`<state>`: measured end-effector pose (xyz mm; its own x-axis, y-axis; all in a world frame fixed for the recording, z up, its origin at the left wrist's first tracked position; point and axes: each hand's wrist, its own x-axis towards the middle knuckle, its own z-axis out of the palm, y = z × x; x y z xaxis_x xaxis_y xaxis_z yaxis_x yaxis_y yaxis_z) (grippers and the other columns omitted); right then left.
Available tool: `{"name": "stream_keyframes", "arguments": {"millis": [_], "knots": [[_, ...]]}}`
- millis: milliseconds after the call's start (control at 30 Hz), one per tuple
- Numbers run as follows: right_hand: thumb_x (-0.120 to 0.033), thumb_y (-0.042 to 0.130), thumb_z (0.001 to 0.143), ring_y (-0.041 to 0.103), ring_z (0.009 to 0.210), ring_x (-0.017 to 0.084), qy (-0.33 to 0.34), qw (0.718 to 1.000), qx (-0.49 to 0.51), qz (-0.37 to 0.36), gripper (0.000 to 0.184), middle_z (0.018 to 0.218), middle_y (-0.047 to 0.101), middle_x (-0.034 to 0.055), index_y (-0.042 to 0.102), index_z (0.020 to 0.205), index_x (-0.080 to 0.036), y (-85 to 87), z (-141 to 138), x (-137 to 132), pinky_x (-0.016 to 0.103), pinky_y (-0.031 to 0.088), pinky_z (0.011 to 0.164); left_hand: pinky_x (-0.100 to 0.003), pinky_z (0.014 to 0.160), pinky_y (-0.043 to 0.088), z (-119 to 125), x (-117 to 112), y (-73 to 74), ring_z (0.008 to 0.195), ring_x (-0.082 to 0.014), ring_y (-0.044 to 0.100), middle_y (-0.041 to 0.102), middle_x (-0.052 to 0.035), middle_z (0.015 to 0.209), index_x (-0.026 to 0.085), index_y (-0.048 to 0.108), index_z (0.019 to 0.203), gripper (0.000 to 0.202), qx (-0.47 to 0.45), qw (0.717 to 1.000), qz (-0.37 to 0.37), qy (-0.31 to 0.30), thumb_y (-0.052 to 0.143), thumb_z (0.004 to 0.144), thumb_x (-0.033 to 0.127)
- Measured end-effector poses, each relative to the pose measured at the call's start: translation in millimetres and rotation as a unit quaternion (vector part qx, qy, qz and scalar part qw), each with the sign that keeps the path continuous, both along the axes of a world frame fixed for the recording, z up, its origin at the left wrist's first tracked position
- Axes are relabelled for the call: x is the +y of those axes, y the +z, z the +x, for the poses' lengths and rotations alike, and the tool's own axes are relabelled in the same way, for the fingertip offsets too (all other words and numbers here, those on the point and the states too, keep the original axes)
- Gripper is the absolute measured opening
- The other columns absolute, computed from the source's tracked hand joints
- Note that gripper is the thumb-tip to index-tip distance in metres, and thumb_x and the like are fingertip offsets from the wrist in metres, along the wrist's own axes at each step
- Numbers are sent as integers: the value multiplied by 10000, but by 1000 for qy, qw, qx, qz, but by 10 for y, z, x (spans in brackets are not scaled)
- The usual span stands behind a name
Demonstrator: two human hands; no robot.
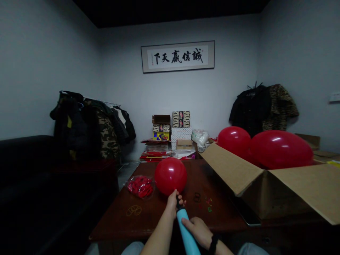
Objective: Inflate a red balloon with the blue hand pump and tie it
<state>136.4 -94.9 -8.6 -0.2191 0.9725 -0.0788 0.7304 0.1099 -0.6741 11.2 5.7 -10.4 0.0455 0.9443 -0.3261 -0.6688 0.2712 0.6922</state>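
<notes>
A red balloon [170,176], partly inflated, sits on the black nozzle of a light-blue hand pump [188,233]. My left hand [175,203] is closed around the balloon's neck and the nozzle. Lower down, my right hand [198,229] grips the pump's blue body, with a black band on its wrist. The pump points up and away from me over the near edge of the table. To the left of the balloon lies a clear bag of uninflated red balloons [141,186].
The dark wooden table [156,219] bears yellow rubber bands [134,210], black bands [197,197] and small coloured bits [209,202]. An open cardboard box [233,170] holding inflated red balloons [281,149] stands at right, a dark flat device [245,212] beside it. Stacked boxes [181,132] stand behind.
</notes>
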Motion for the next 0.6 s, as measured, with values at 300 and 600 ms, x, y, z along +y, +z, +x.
{"name": "stream_keyframes", "arguments": {"millis": [300, 600], "knots": [[-510, 335, 922, 644, 920, 272, -16, 999, -34, -5, 578, 994, 687, 205, 679, 947, -47, 262, -24, -229, 316, 422, 775, -225, 463, 371, 14, 21, 83, 314, -49, 301, 372, 97, 467, 205, 392, 676, 272, 11, 1000, 5, 2, 406, 917, 331], [-508, 330, 911, 616, 984, 285, 21, 999, -29, 10, 559, 1036, 677, 200, 672, 995, -73, 188, 111, -421, 335, 401, 862, -213, 447, 363, -54, 167, 296, 313, -46, 295, 351, 96, 472, 206, 382, 677, 269, -2, 1000, 9, 13, 361, 928, 300]]}}
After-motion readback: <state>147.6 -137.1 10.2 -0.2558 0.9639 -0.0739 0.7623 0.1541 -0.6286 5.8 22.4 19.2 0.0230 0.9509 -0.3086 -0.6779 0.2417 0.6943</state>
